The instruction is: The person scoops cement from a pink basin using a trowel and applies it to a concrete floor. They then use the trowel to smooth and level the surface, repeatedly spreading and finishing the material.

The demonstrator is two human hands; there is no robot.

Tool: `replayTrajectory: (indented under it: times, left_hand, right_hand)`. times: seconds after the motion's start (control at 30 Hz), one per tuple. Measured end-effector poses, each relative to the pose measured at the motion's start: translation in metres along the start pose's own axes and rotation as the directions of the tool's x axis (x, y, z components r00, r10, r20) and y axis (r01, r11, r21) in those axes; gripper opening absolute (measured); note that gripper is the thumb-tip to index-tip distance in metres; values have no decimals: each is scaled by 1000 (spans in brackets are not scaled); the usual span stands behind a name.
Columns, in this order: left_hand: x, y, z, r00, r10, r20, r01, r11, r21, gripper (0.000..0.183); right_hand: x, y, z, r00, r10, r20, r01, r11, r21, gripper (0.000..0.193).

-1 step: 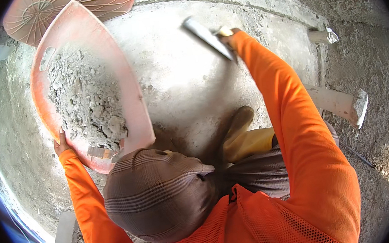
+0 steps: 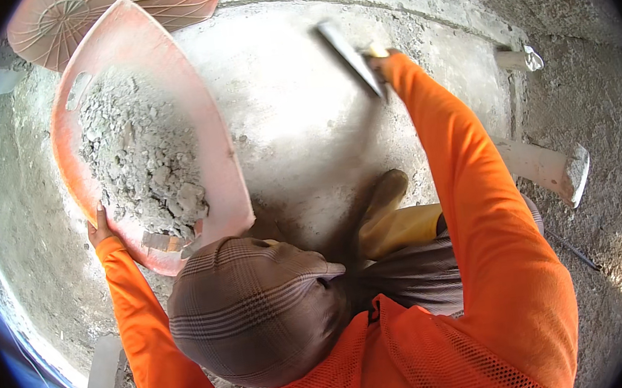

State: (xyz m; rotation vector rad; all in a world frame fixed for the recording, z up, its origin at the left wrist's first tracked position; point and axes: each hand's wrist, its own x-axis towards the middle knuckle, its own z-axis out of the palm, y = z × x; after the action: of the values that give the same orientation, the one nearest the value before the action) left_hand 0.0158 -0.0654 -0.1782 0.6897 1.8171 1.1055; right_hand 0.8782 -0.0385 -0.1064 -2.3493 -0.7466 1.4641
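At the left lies a pink-orange plastic pan point(image 2: 220, 154), pointed at its far end, with an oval slot in its left side. Crumbly grey mortar or rubble point(image 2: 136, 148) is heaped in it. My left hand point(image 2: 100, 228) is closed on the pan's near left rim, its fingers partly showing. Over the pale concrete floor point(image 2: 280, 83), my right hand point(image 2: 384, 65) grips a flat-bladed finishing trowel point(image 2: 347, 57) with a yellowish handle. The trowel is blurred by motion, and whether its blade touches the floor I cannot tell.
A ribbed pinkish plastic piece point(image 2: 63, 15) lies beyond the pan. Two pale pipe stubs, a larger one point(image 2: 535, 161) and a smaller one point(image 2: 517, 59), lie at the right. My yellow boot point(image 2: 400, 231) rests near the floor's middle. A thin dark rod point(image 2: 571, 250) lies at right.
My right hand and the trowel have shifted a little to the right. The pan has edged slightly right, with my left hand still at its rim.
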Motion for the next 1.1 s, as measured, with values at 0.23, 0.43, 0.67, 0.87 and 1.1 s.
replayTrajectory:
  times: [0.23, 0.43, 0.67, 0.87, 1.1]
  left_hand:
    - [-10, 2, 9, 1000, 18, 24, -15, 993, -115, 46]
    - [-17, 11, 10, 1000, 16, -3, -16, 1000, -12, 46]
    - [-17, 12, 11, 999, 1, -33, -4, 995, -96, 41]
    - [-16, 4, 13, 999, -18, -26, 16, 997, -76, 44]
    - [-15, 4, 10, 999, -15, -32, 14, 1000, -11, 48]
  right_hand:
    - [-21, 92, -102, 944, 56, -325, -35, 997, 69, 35]
    - [-12, -15, -5, 957, -286, -52, 286, 958, 2, 49]
    - [53, 67, -45, 877, 141, -459, -96, 988, 121, 22]
    - [13, 104, -137, 940, 176, -293, -118, 972, 205, 24]
    - [-25, 12, -71, 940, -258, -224, 265, 964, 1, 38]
